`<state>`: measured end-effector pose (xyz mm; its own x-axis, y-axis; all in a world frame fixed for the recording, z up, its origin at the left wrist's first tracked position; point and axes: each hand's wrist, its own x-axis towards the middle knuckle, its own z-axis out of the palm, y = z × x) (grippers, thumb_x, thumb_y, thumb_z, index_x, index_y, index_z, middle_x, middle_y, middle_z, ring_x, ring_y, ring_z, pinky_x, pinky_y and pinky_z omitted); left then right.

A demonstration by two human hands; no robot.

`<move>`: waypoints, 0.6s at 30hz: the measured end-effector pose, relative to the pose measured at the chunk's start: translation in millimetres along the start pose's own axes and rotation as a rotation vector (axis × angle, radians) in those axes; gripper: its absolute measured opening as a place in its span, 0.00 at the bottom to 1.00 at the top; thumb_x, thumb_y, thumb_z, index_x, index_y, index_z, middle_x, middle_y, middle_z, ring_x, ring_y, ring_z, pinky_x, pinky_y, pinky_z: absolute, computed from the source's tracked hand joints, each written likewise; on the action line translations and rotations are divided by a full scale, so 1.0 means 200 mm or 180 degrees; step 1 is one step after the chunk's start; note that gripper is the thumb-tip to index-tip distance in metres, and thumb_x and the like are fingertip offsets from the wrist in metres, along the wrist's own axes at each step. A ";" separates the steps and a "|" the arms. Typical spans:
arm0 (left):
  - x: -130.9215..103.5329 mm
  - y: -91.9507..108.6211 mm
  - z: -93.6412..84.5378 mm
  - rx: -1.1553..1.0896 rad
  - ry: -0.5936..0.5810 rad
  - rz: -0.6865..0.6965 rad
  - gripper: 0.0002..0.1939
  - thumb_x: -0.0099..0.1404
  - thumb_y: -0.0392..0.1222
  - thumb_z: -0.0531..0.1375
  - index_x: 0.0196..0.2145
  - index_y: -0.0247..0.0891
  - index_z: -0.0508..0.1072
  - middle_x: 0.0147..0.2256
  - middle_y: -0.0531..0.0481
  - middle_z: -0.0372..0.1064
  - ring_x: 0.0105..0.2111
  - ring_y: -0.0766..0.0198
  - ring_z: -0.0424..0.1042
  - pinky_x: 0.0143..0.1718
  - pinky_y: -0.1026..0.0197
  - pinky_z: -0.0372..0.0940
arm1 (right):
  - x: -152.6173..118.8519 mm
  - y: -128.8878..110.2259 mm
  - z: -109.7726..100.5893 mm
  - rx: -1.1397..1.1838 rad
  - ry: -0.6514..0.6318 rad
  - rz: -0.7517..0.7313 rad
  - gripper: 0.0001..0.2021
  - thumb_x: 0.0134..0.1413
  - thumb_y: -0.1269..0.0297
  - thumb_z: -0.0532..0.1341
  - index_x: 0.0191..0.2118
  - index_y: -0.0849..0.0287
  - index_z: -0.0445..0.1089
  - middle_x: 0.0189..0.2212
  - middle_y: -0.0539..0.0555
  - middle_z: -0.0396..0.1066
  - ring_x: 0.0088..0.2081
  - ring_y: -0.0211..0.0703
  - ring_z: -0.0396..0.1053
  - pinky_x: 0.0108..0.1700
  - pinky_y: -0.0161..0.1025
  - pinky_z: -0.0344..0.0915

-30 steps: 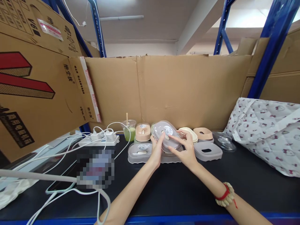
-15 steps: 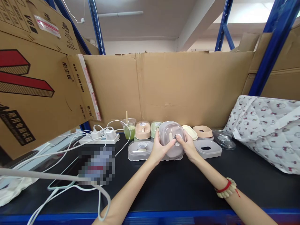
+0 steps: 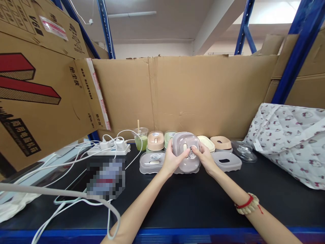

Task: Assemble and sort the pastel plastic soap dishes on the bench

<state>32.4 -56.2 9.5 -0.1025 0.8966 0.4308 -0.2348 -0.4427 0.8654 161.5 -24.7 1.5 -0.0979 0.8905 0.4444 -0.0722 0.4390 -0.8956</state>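
Observation:
Between both hands, a greyish-purple lidded box (image 3: 187,164) with a clear cover is held up and tilted toward me. My left hand (image 3: 173,158) grips its left edge, thumb lying across the front. From the other side my right hand (image 3: 205,159) clasps it, its thumb by the round sticker. A similar grey box (image 3: 151,162) lies just left of my left hand. Behind stand a peach box (image 3: 155,140) and a green box (image 3: 169,136), the latter partly covered. To the right of my right hand sits a grey piece with an oval hole (image 3: 225,161).
A peach piece (image 3: 220,142), a cream piece (image 3: 207,143) and a clear cover (image 3: 244,151) lie at the right, beside a patterned quilted bag (image 3: 291,145). Leftward are a cup of green drink (image 3: 141,140), a power strip (image 3: 124,149), white cables and a blurred-out phone-like item (image 3: 108,179). Cardboard (image 3: 188,91) walls the back.
The view has shifted slightly. Both hands keep hold of the box, its front now turned a little more squarely toward me; the thumbs have moved slightly.

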 end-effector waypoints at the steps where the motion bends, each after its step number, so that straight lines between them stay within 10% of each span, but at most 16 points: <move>1: 0.00 0.00 0.00 0.0035 -0.0046 0.0033 0.23 0.44 0.44 0.68 0.39 0.38 0.67 0.39 0.47 0.69 0.42 0.56 0.69 0.44 0.59 0.64 | 0.00 0.00 0.00 0.0001 0.0022 -0.0018 0.30 0.30 0.38 0.66 0.34 0.59 0.69 0.34 0.57 0.73 0.40 0.52 0.70 0.41 0.44 0.68; 18: 0.00 -0.02 0.00 0.0542 0.0632 0.0856 0.24 0.51 0.39 0.65 0.46 0.41 0.65 0.48 0.47 0.65 0.51 0.58 0.63 0.53 0.60 0.57 | -0.05 0.05 -0.01 -0.1220 -0.0101 -0.1194 0.37 0.41 0.54 0.64 0.58 0.55 0.52 0.52 0.62 0.62 0.48 0.53 0.67 0.42 0.47 0.69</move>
<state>33.5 -54.2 5.8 -0.3279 0.7255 0.6050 -0.0115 -0.6435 0.7654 163.8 -29.0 -11.6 -0.1654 0.6626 0.7304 0.2591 0.7438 -0.6161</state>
